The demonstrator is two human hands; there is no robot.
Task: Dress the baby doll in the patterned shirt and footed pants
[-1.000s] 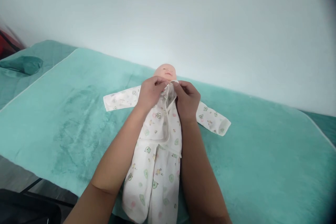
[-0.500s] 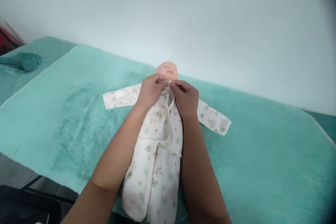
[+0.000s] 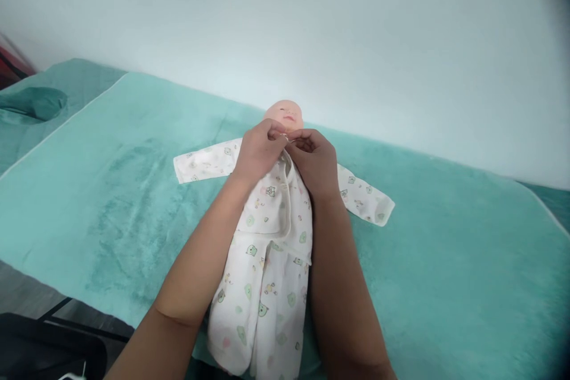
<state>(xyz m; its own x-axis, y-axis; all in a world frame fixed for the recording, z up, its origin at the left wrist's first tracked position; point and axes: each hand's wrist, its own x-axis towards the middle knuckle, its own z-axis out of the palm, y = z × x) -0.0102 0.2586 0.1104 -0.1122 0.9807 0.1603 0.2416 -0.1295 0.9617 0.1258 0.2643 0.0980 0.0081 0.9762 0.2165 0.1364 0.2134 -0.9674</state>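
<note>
A baby doll (image 3: 285, 111) lies on its back with its head away from me. It wears a white baby shirt (image 3: 269, 208) printed with small animals, and matching trousers (image 3: 240, 303). The shirt's sleeves stretch out to both sides. At the doll's neck, my left hand (image 3: 260, 151) pinches the shirt's collar between thumb and fingers. Facing it, my right hand (image 3: 316, 163) is closed on the collar's other edge, its fingertips nearly meeting the left ones. Below the hands the shirt front overlaps. My fingers partly hide the collar and whatever fastening is there.
A turquoise plush cloth (image 3: 445, 261) with a pale edge covers the table under the doll. A white wall (image 3: 312, 29) rises behind. At the left, the table cover has a dark hollow (image 3: 40, 104). A black object (image 3: 48, 347) stands at the lower left, below the table's edge.
Both hands stay at the collar, with small finger movements; my right fingers have lifted and curled slightly. The shirt front has shifted a little to the right.
</note>
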